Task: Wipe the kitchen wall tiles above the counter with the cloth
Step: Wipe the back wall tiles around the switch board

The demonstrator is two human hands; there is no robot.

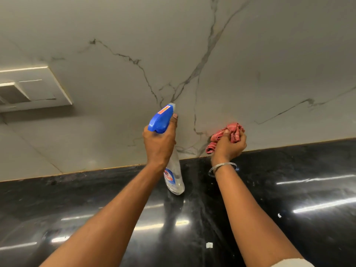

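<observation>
Two hands: both reach forward from bare forearms toward the wall, the left near the centre of the view, the right at about 3 o'clock from it.
Left hand point(159, 144): curls round the neck of a spray bottle point(174, 170), with one fingertip showing on the far side just below the nozzle.
Spray bottle: clear, smooth plastic body, tapering and rounded at the base, with a blue and red label; a glossy blue trigger head point(160, 120) with a small orange sticker points toward 12 o'clock at the wall.
Right hand point(230, 144): fingers bunched tight around the cloth point(227, 133), knuckles low against the wall just above the counter's back edge.
Cloth: pinkish-red, soft and crumpled into a wad, folds sticking out past the fingers at 12 o'clock and a loose corner hanging at 9 o'clock of the fist; it lies against the tiles.
Bangle point(221, 168): thin, silvery metal ring on the right wrist.
Wall tiles point(269, 54): large, smooth, pale grey-white slabs with dark marble-like veins branching from 12 o'clock down toward the hands.
Counter point(289, 199): black polished stone, mirror-glossy with streaks of reflected light and a few white specks.
Switch plate point(32, 87): pale, flat, rectangular, set on the wall at 9 o'clock.
</observation>
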